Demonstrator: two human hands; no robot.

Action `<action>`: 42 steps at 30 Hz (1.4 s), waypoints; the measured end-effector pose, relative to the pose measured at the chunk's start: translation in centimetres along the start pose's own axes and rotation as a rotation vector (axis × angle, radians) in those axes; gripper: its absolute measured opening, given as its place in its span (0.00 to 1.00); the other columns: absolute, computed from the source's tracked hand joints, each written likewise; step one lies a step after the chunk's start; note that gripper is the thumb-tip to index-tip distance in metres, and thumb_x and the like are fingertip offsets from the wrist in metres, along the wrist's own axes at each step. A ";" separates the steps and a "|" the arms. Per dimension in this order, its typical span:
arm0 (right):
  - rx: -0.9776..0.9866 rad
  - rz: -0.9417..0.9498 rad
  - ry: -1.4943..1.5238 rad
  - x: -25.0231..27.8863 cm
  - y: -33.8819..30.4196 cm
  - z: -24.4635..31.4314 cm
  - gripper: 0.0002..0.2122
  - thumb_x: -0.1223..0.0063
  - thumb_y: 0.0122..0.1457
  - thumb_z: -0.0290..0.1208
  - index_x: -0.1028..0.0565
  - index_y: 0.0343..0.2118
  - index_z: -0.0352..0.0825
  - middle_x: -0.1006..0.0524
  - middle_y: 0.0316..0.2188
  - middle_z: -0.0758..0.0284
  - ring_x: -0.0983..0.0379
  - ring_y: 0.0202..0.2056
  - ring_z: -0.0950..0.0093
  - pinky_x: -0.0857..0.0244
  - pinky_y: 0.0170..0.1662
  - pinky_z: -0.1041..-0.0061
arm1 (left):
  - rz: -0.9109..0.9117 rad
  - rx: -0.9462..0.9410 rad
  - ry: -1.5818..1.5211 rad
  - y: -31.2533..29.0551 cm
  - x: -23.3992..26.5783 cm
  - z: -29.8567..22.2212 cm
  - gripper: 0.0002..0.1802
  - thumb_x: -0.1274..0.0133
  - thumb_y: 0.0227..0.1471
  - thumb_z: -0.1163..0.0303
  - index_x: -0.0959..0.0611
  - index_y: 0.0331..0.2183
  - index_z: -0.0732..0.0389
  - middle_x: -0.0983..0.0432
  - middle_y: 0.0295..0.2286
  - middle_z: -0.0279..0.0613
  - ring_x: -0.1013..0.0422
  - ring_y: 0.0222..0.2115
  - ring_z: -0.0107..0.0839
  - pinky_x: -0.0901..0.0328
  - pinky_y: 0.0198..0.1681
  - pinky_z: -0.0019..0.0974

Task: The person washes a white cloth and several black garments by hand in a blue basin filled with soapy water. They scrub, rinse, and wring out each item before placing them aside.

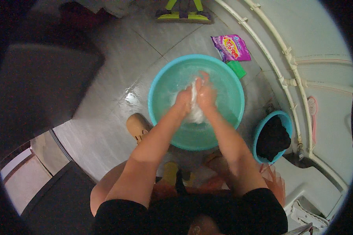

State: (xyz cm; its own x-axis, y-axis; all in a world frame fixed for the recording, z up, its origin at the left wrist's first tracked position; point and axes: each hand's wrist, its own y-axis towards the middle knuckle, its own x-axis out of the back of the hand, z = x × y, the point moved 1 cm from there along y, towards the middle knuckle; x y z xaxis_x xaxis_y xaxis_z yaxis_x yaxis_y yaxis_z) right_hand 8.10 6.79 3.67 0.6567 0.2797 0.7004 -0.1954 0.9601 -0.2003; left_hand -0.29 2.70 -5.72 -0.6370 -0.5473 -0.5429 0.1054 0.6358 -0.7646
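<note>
- Closed around a white cloth (196, 114), left hand (183, 98) and right hand (206, 97) press together; blur hides exact finger positions.
- That cloth sits mid-frame, inside a wide turquoise basin (233, 100).
- Upper right of centre: purple packet (231, 47), green block (237, 69).
- Right: smaller blue basin (288, 120) holding black fabric (272, 140).

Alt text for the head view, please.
A person's left hand and right hand, blurred, are on what looks like white cloth in a turquoise basin on a tiled floor. Past its far right rim lie a purple packet and green block; to the right, a smaller blue basin holds black cloth.
</note>
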 end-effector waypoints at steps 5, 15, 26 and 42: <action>0.099 -0.133 0.191 -0.9 -2.8 1.3 0.15 0.58 0.62 0.41 0.30 0.47 0.40 0.23 0.30 0.53 0.26 0.31 0.51 0.34 0.34 0.55 | -0.171 -0.011 0.081 -3.7 -3.1 -1.7 0.25 0.56 0.58 0.54 0.25 0.45 0.67 0.24 0.39 0.48 0.28 0.36 0.37 0.32 0.39 0.42; -0.010 -0.083 -0.177 0.8 4.0 -9.0 0.18 0.56 0.61 0.44 0.31 0.50 0.40 0.24 0.39 0.52 0.26 0.39 0.54 0.32 0.42 0.56 | -0.451 -0.447 0.738 -0.7 -1.5 -3.6 0.29 0.46 0.51 0.54 0.27 0.47 0.66 0.25 0.40 0.51 0.29 0.40 0.44 0.35 0.44 0.41; -0.156 0.391 -0.363 -0.4 3.8 -8.3 0.33 0.47 0.54 0.44 0.43 0.59 0.33 0.32 0.51 0.47 0.32 0.48 0.50 0.37 0.49 0.57 | -0.491 -0.399 1.083 0.4 7.5 -1.2 0.40 0.44 0.50 0.47 0.34 0.56 0.64 0.29 0.48 0.52 0.30 0.47 0.46 0.35 0.50 0.45; 0.089 -0.007 0.249 -1.1 -0.5 -2.4 0.13 0.58 0.61 0.36 0.28 0.47 0.45 0.23 0.32 0.54 0.27 0.34 0.51 0.33 0.37 0.57 | -0.177 -0.044 0.182 0.2 -1.1 -1.9 0.15 0.55 0.58 0.64 0.22 0.39 0.64 0.23 0.33 0.48 0.26 0.31 0.36 0.30 0.36 0.41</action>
State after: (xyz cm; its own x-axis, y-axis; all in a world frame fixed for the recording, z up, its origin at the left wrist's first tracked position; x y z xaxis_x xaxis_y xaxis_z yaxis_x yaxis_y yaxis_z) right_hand 9.19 5.97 1.37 0.8152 0.2766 0.5088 -0.2465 0.9607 -0.1274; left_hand -1.07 4.46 -4.59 -0.7699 -0.5479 -0.3273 -0.0509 0.5639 -0.8243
